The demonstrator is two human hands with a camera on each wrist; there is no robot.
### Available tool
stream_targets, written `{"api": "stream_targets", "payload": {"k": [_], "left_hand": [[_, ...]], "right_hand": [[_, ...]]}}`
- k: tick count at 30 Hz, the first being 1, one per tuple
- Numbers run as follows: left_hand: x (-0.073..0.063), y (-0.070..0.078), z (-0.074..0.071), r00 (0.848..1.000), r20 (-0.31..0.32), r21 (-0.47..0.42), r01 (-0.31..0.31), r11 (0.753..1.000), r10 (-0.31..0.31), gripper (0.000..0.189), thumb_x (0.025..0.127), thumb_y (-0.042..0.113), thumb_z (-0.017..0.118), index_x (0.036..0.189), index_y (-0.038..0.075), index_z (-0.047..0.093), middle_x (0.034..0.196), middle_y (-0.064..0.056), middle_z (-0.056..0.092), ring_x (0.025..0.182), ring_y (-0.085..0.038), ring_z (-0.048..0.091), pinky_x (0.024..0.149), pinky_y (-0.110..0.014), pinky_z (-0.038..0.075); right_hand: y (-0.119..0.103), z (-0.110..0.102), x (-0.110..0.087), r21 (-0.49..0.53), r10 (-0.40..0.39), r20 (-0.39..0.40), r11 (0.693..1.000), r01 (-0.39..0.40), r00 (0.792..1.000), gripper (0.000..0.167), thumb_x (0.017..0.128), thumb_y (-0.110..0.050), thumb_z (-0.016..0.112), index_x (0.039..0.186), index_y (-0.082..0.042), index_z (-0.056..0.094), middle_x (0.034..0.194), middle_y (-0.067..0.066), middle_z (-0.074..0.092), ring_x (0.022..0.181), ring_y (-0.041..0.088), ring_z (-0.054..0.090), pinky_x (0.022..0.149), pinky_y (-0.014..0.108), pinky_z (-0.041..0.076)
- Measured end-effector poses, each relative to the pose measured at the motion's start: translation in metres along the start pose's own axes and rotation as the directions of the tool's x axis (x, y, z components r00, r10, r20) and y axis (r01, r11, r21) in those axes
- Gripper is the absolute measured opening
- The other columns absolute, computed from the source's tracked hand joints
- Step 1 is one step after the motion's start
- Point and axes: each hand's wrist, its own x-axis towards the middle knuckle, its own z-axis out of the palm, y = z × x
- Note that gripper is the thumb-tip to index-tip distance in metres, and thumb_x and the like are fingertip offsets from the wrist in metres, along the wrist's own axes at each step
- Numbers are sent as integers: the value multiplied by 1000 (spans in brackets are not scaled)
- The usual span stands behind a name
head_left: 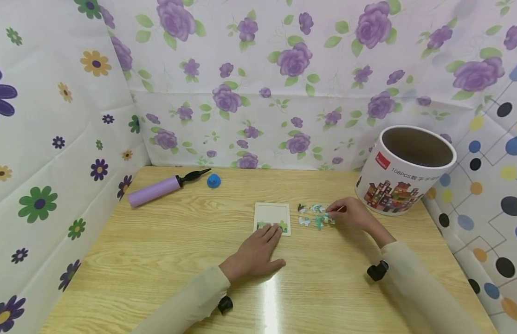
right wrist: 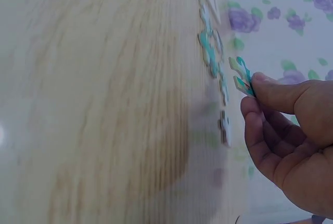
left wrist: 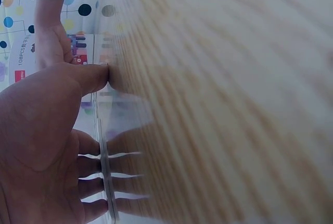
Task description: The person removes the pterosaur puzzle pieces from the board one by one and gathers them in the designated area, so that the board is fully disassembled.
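A small square puzzle tray [head_left: 272, 212] lies on the table, with green fitted pieces showing along its near side. My left hand [head_left: 257, 253] rests there with fingers straight, their tips on the tray's near edge and hiding part of it. From low down, the left wrist view shows the fingers against the thin tray edge [left wrist: 105, 169]. To the right of the tray lie several loose jigsaw pieces [head_left: 318, 221] in blue, white and green. Over their right end, my right hand [head_left: 353, 214] pinches a jigsaw piece [right wrist: 242, 76] between thumb and fingertips, raised off the table.
A large white bucket [head_left: 388, 176] printed with toy blocks stands at the back right. Toward the back left lie a purple hand pump [head_left: 156, 191] with a black nozzle and a small blue rubber toy [head_left: 213, 181]. Patterned cloth walls [head_left: 258, 106] border the wooden table [head_left: 179, 250].
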Motion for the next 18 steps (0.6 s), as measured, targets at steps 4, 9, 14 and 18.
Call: {"api": "stream_targets", "payload": {"k": [4, 9, 14, 18], "left_hand": [[0, 0, 1, 1000, 6, -14, 8, 1000, -8, 84, 104, 60, 42, 161, 2, 26, 168, -15, 25, 155, -30, 23, 124, -42, 25], [0, 0, 0, 1000, 5, -16, 6, 1000, -6, 83, 104, 60, 43, 161, 2, 26, 168, -16, 25, 155, -30, 23, 124, -42, 25], [0, 0, 0, 1000, 4, -6, 1, 1000, -1, 83, 104, 60, 43, 161, 2, 26, 167, -16, 26, 155, -30, 24, 124, -41, 25], [0, 1, -1, 1000, 7, -5, 3, 1000, -3, 83, 104, 60, 42, 161, 2, 26, 168, -16, 25, 155, -30, 23, 124, -41, 25]], "right_hand": [[7, -3, -6, 1, 18, -2, 1000, -18, 1000, 10, 95, -12, 74, 100, -12, 82, 101, 4, 77, 85, 14, 65, 74, 29, 53], [9, -5, -11, -3, 41, 6, 999, -41, 999, 9, 94, -10, 75, 99, -12, 82, 99, 5, 77, 82, 14, 61, 70, 27, 50], [12, -3, -13, -11, 47, 9, 999, -47, 999, 9, 93, -12, 76, 98, -14, 83, 99, 3, 77, 83, 13, 62, 71, 27, 51], [18, 1, -12, -16, 40, 6, 999, -40, 999, 9, 93, -13, 76, 98, -16, 83, 101, 3, 77, 87, 13, 65, 74, 29, 53]]}}
